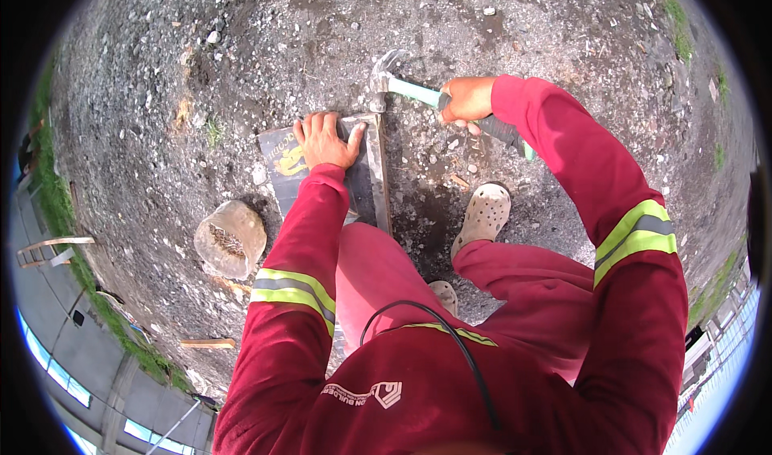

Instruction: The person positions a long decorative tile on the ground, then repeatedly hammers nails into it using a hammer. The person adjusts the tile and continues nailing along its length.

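Work in hand: hammer at a dark panel (293, 190), out on gravelly ground (563, 45). From where I stand, left hand (328, 140) is spread, palm down on the panel by its far edge, thumb toward the far right corner. Right hand (468, 101) is wrapped around the grip of the hammer (414, 92). Hammer head sits just beyond that corner; contact with the panel cannot be told.

Progress (judgement): under way, not finished. Panel is braced and the tool is at its corner; the long strip (377, 174) along the right edge appears in place. No completed part can be made out; the near end is hidden by sleeve and thigh.

Nearby: cloudy pail (232, 238) beyond the panel's left edge, small brown contents, kind unclear.

Markings: yellow print (289, 163) on the panel, partly covered by the hand; white lettering and emblem (389, 394) on the red top (450, 383). None noted on the hammer.
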`<state>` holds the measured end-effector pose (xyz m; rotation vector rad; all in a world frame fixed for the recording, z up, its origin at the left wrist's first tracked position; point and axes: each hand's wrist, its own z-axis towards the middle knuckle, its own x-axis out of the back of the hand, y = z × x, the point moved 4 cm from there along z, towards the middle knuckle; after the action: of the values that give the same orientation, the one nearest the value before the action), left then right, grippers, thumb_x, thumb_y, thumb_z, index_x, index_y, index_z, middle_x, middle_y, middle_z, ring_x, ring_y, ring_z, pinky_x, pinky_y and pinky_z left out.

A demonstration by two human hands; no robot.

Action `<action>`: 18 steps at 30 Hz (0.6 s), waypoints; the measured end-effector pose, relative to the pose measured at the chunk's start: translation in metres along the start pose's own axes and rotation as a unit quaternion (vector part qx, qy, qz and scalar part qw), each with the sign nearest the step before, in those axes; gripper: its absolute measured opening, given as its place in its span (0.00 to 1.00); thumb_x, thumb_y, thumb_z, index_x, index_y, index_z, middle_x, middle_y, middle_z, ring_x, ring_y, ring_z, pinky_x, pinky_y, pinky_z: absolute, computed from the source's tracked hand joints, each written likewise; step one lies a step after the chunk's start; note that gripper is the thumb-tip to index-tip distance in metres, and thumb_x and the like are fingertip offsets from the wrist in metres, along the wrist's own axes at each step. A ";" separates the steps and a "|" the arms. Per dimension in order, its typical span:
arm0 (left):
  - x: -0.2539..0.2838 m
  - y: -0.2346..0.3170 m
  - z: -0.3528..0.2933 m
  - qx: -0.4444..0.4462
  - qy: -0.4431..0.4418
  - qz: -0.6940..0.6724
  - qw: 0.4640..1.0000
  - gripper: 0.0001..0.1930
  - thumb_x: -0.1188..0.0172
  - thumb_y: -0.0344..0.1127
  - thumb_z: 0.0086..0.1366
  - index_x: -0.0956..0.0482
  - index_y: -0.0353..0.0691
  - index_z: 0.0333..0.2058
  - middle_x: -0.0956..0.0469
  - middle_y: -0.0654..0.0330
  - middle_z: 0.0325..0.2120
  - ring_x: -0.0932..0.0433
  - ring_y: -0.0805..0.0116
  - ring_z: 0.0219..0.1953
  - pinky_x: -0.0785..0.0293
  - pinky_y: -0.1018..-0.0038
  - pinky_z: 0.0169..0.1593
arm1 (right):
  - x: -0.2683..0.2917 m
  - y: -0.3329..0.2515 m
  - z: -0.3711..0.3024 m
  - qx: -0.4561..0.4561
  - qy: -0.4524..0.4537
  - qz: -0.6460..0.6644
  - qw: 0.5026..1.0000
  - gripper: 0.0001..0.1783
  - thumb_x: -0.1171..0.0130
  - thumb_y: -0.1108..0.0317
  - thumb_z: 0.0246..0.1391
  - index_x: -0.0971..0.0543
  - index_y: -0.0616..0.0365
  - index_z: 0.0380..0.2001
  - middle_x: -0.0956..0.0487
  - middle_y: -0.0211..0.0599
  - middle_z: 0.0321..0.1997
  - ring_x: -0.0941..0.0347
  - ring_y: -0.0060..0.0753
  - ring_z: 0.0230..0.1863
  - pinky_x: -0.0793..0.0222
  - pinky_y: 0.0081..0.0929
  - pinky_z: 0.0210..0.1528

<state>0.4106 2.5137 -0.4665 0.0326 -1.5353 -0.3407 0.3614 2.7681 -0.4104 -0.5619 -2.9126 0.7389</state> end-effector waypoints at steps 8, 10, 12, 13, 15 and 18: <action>-0.002 -0.001 -0.003 0.009 -0.015 0.012 1.000 0.25 0.41 0.59 0.51 0.25 0.44 0.37 0.28 0.57 0.38 0.33 0.58 0.50 0.53 0.54 0.61 | 0.001 0.024 0.002 0.041 0.138 0.141 0.980 0.15 0.47 0.68 0.53 0.34 0.68 0.39 0.30 0.33 0.18 0.31 0.27 0.13 0.33 0.28 0.18; -0.002 -0.001 -0.002 0.013 -0.017 0.009 1.000 0.25 0.41 0.59 0.51 0.25 0.43 0.37 0.27 0.57 0.38 0.34 0.58 0.50 0.53 0.54 0.61 | -0.029 0.023 0.007 0.027 0.028 0.085 0.996 0.15 0.47 0.67 0.53 0.34 0.67 0.39 0.31 0.32 0.18 0.31 0.27 0.14 0.34 0.28 0.17; -0.001 0.000 -0.002 0.008 -0.012 0.007 1.000 0.26 0.41 0.60 0.51 0.25 0.43 0.37 0.27 0.58 0.38 0.34 0.58 0.50 0.53 0.54 0.61 | -0.042 0.024 0.001 0.028 0.075 0.228 0.970 0.14 0.47 0.67 0.53 0.34 0.65 0.38 0.31 0.32 0.18 0.31 0.27 0.14 0.34 0.29 0.17; -0.001 -0.001 -0.002 0.012 -0.019 0.015 1.000 0.26 0.41 0.60 0.51 0.25 0.43 0.37 0.27 0.58 0.38 0.34 0.58 0.50 0.53 0.54 0.61 | -0.050 0.024 -0.001 0.013 0.102 0.294 0.950 0.14 0.47 0.66 0.53 0.34 0.65 0.38 0.31 0.31 0.18 0.31 0.27 0.14 0.34 0.30 0.17; -0.001 -0.001 -0.002 0.015 -0.030 0.024 0.999 0.27 0.42 0.61 0.52 0.25 0.42 0.37 0.26 0.58 0.38 0.34 0.58 0.50 0.52 0.55 0.60 | -0.078 0.023 -0.011 -0.002 0.165 0.431 0.887 0.11 0.47 0.67 0.54 0.34 0.59 0.37 0.32 0.29 0.19 0.34 0.24 0.14 0.34 0.32 0.17; 0.000 -0.001 -0.002 0.008 -0.022 0.015 1.000 0.27 0.42 0.61 0.52 0.25 0.42 0.37 0.26 0.57 0.37 0.34 0.57 0.50 0.52 0.55 0.60 | -0.111 0.024 -0.018 -0.033 0.179 0.558 0.810 0.09 0.47 0.67 0.54 0.35 0.53 0.35 0.33 0.27 0.20 0.37 0.22 0.15 0.35 0.32 0.17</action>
<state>0.4126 2.5124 -0.4666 0.0145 -1.5811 -0.3073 0.4760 2.7546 -0.4047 -2.1871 -2.0205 0.4670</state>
